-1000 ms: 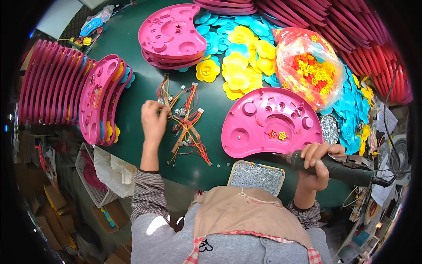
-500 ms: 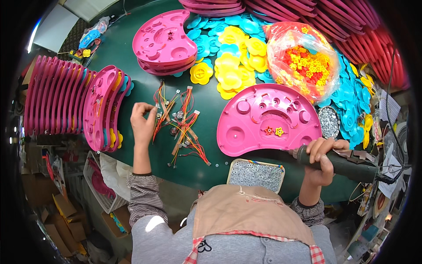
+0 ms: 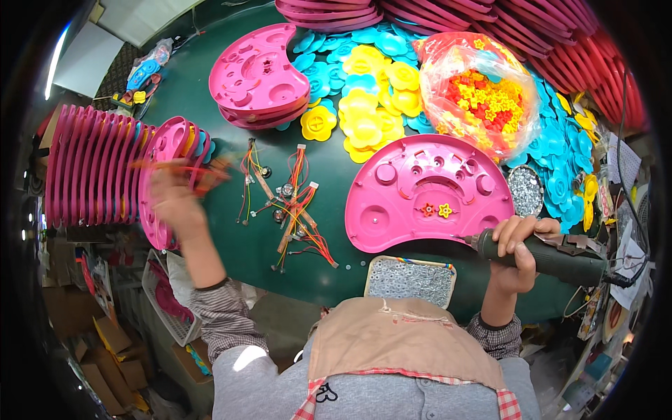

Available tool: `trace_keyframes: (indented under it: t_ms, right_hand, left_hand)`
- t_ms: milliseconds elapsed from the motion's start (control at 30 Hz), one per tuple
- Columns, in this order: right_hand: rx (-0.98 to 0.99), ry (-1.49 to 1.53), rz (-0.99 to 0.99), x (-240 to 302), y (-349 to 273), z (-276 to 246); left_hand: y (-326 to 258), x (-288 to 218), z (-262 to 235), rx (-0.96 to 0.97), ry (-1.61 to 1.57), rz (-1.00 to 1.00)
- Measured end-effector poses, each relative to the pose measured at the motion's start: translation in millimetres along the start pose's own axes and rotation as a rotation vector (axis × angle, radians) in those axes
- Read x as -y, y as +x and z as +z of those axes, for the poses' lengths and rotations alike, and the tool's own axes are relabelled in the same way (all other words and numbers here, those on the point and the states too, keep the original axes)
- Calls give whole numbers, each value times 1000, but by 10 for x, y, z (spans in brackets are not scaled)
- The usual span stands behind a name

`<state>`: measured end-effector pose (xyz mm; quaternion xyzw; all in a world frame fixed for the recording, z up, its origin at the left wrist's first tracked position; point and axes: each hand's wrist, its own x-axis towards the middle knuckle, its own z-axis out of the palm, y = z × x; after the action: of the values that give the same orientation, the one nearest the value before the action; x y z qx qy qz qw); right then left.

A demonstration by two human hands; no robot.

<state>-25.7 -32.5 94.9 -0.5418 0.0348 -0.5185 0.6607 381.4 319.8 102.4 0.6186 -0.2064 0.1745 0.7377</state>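
Left grip (image 3: 180,199) with a wire bundle (image 3: 207,173), right grip (image 3: 516,246) around a screwdriver (image 3: 568,262).
The left grip, blurred, is closed on the reddish bundle, in front of the stacked shells (image 3: 91,168); whether it touches them I cannot tell. More wires (image 3: 299,218) lie on the bench (image 3: 327,171) to its right. The right grip is wrapped about the dark handle, the tip pointing left at the lower edge of a pink shell (image 3: 413,168), contact unclear. That shell lies ahead and left of the right grip, two stars (image 3: 446,211) in it; left of that grip and nearer the body sits a tray (image 3: 454,274) of small metal parts.
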Motion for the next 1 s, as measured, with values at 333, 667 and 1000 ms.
trace_keyframes:
  t_ms: [333,667,1000]
  right_hand:
    - [15,-2,-9,-7,-28,46]
    - [-59,-47,-6,100,-13,-73]
    - [68,-165,-83,-138,38,-184]
  left_hand:
    - [33,-622,941,626,7,-165]
    - [-889,-440,1769,968,448,99]
    - [-2281,-137,2632,1302,366,270]
